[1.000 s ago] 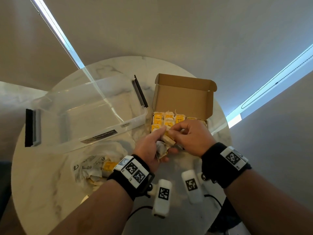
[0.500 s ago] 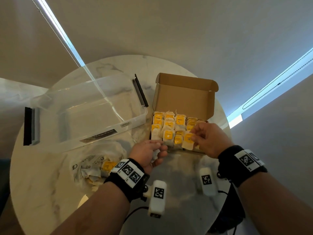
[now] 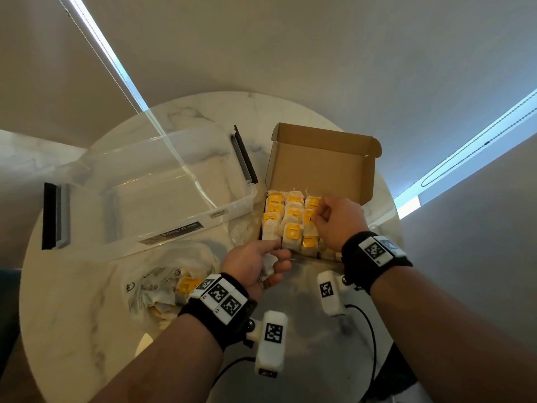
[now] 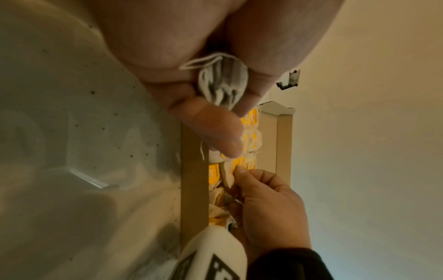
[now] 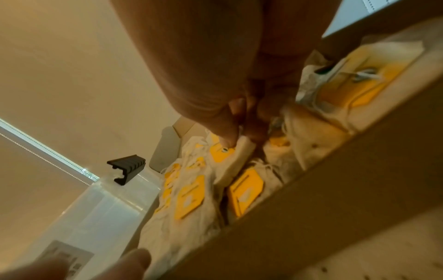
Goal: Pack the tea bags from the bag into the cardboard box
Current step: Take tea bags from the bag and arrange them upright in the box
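Daylight enters through 2 bright slits between drawn blinds (image 3: pixel 476 146), leaving the room dim and warm-toned. The round white marble table (image 3: pixel 72 301) carries soft shadows under the forearms, and the clear plastic storage bin (image 3: pixel 162 196) reflects a thin streak of glare. The head view bows strongly at its edges. Both wrist views are dim, grainy and orange-tinted, with the nearest skin blurred.
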`<state>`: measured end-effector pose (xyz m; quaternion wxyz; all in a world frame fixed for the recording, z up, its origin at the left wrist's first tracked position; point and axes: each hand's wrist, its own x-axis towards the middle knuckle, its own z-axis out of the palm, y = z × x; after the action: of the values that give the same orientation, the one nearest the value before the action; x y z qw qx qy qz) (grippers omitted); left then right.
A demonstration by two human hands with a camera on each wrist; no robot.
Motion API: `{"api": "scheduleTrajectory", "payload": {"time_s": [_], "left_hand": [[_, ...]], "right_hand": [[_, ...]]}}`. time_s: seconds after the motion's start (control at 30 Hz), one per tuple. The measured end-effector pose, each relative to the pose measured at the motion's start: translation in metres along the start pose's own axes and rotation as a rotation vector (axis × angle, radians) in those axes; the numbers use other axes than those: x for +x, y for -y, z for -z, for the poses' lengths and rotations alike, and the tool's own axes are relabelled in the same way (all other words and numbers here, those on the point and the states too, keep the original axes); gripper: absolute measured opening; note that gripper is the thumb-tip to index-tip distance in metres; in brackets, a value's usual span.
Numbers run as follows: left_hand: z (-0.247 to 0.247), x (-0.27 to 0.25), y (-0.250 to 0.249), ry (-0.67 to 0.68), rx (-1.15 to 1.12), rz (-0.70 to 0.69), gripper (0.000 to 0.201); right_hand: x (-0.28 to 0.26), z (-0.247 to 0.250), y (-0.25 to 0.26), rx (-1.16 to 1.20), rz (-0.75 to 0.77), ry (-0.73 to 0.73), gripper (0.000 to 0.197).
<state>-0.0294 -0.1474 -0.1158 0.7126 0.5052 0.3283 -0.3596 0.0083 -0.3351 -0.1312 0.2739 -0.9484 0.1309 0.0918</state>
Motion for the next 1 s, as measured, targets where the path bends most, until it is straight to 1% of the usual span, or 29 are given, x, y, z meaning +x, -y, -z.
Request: {"api": "scheduleTrajectory", "payload": {"time_s": [0.07,0.17,0.2,0.23,0.3,0.37,0.4,0.47,0.53,0.6,0.63,0.7,0.8,0.9,1.0], "left_hand": [[0.0,-0.004,-0.004,0.074,-0.069,0.018,0.021],[0.0,-0.008,-0.008,0.161,-0.17,0.023,0.042],[0.0,-0.01,-0.009,0.192,-0.193,0.021,0.046],[-0.001,-0.011,-0.009,0.215,-0.204,0.018,0.049],[-0.004,-0.015,-0.009,0.244,-0.21,0.005,0.052],[-0.006,-0.017,-0.007,0.265,-0.189,-0.017,0.057],[-0.007,-0.018,-0.006,0.275,-0.174,-0.028,0.058],[-0.011,-0.02,-0.005,0.29,-0.166,-0.038,0.057],[-0.013,-0.021,-0.003,0.301,-0.166,-0.04,0.054],[-0.015,-0.022,-0.001,0.302,-0.152,-0.04,0.051],[-0.016,-0.023,0.0,0.302,-0.14,-0.04,0.051],[-0.017,-0.025,0.002,0.304,-0.125,-0.04,0.049],[-0.015,-0.027,0.003,0.293,-0.095,-0.036,0.047],[-0.012,-0.025,0.005,0.27,-0.05,-0.007,0.047],[-0.01,-0.029,0.005,0.282,0.013,0.022,0.029]], "right_hand": [[-0.005,0.003,0.001,0.013,0.039,-0.039,0.009],[-0.018,0.019,0.006,0.099,0.105,-0.147,0.006],[-0.025,0.024,0.009,0.146,0.131,-0.146,0.006],[-0.033,0.029,0.014,0.192,0.165,-0.113,0.008],[-0.052,0.036,0.025,0.241,0.229,0.014,0.01],[-0.068,0.037,0.035,0.216,0.265,0.149,0.009],[-0.073,0.035,0.038,0.192,0.278,0.193,0.009],[-0.078,0.03,0.04,0.119,0.279,0.213,0.011],[-0.079,0.025,0.037,0.072,0.265,0.198,0.02],[-0.08,0.023,0.037,0.082,0.229,0.211,0.014],[-0.081,0.023,0.037,0.104,0.221,0.225,0.011],[-0.081,0.024,0.035,0.172,0.225,0.237,0.015],[-0.083,0.033,0.032,0.331,0.237,0.223,0.011],[-0.082,0.042,0.028,0.453,0.283,0.195,0.009],[-0.077,0.051,0.021,0.523,0.351,0.216,0.009]]}}
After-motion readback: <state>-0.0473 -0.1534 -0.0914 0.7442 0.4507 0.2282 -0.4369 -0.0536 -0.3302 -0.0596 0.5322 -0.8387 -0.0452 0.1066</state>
